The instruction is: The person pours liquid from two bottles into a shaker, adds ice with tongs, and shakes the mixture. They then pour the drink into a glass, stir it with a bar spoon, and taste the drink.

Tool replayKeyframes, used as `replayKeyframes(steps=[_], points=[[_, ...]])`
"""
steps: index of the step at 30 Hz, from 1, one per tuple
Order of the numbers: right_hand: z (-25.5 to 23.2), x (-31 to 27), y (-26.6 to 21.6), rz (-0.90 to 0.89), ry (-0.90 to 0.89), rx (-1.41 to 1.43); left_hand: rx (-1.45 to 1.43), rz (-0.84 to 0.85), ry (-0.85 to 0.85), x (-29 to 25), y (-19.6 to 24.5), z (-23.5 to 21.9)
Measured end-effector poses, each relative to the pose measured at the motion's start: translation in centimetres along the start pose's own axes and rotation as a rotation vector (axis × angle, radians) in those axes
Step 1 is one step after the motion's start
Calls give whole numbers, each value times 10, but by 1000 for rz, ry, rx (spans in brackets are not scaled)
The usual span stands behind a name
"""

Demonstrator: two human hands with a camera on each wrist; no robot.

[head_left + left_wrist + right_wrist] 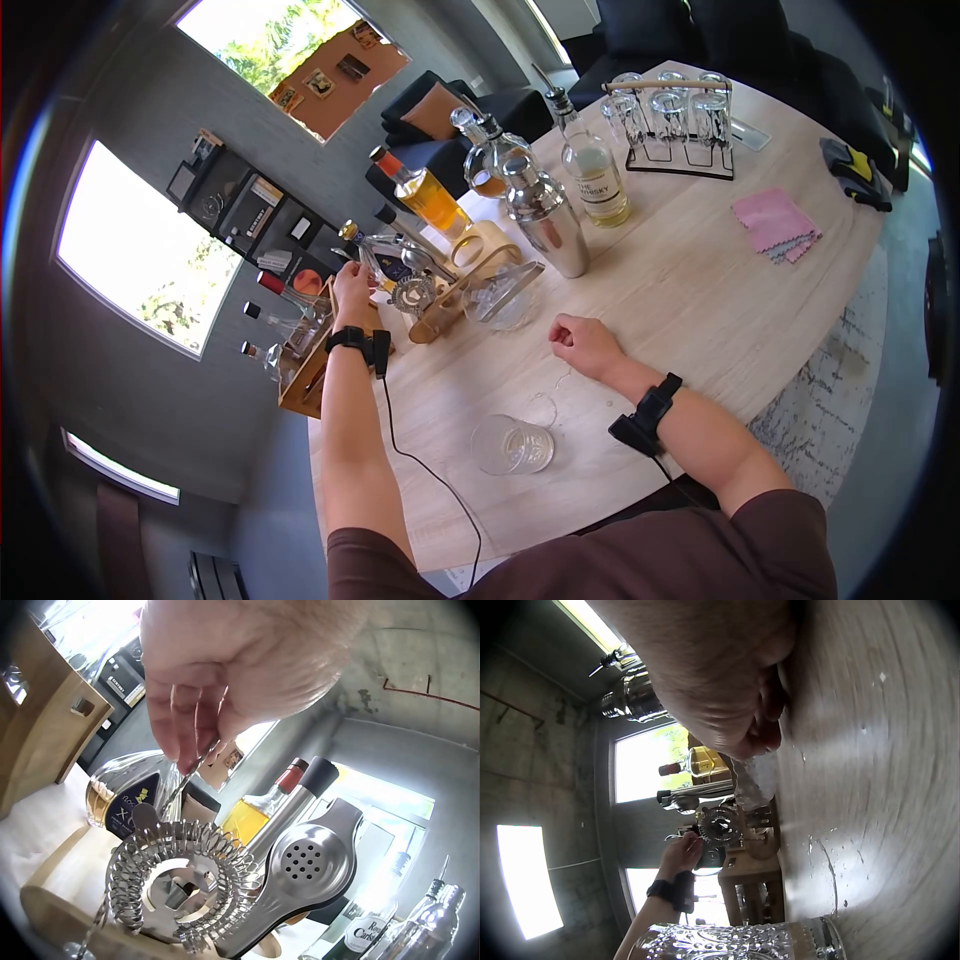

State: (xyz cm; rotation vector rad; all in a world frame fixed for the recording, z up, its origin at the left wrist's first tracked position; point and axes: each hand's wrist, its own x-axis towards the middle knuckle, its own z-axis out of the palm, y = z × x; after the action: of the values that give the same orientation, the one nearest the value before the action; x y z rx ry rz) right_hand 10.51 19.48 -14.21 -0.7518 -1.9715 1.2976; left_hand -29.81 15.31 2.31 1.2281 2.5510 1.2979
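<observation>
In the left wrist view my left hand (pixel 232 667) pinches a thin twisted metal bar spoon (pixel 189 774) near its upper end. Just below the fingers stand a coiled-spring cocktail strainer (pixel 184 881) and a metal citrus squeezer (pixel 304 862) in a wooden holder (pixel 430 322). Behind them is a bottle with a dark label (pixel 131 806). My right hand (pixel 588 345) rests on the table, its fingers loosely curled and holding nothing. An empty-looking patterned glass (pixel 512 445) stands nearer to me, between the forearms.
A bowl of ice (pixel 500 300) with tongs on it stands beside the holder. Behind are a steel shaker (pixel 548 225), a whisky bottle (pixel 595 175) and an amber bottle (pixel 430 200). To the right sit a glass rack (pixel 680 125) and a pink cloth (pixel 775 222). Cables trail from both wrists.
</observation>
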Motion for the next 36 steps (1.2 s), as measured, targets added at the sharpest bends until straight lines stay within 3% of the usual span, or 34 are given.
replayKeyframes(steps=[6,10,15,20,22,23,26,29,32,34,36], points=[[-1,0,-1,-3,-8,-24,76,-103,-73,-6,-4,4],[-2,-2,-3,0,-7,-50,-22,-177,-108,1,-22,5],[0,-1,-2,-9,-11,-50,165,-338,-7,-2,-36,10],[0,-1,-3,-9,-11,-40,27,-446,1,-23,-46,6],[-1,0,-4,-15,-13,-30,-119,-481,15,-42,-41,-4],[-2,-1,-6,-1,-8,5,-457,-474,-31,-50,-65,-17],[-3,-2,-13,6,9,64,-322,-433,-74,-100,-20,-46],[0,-8,-28,-22,-1,133,-902,-361,-140,-156,-13,-63],[1,-17,-51,-79,-130,255,-1413,-476,-116,-212,3,-52],[-1,-28,-77,-87,-209,308,-1560,-555,-175,-252,27,-40],[-3,-42,-102,-127,-374,570,-1596,-569,-188,-282,50,-27]])
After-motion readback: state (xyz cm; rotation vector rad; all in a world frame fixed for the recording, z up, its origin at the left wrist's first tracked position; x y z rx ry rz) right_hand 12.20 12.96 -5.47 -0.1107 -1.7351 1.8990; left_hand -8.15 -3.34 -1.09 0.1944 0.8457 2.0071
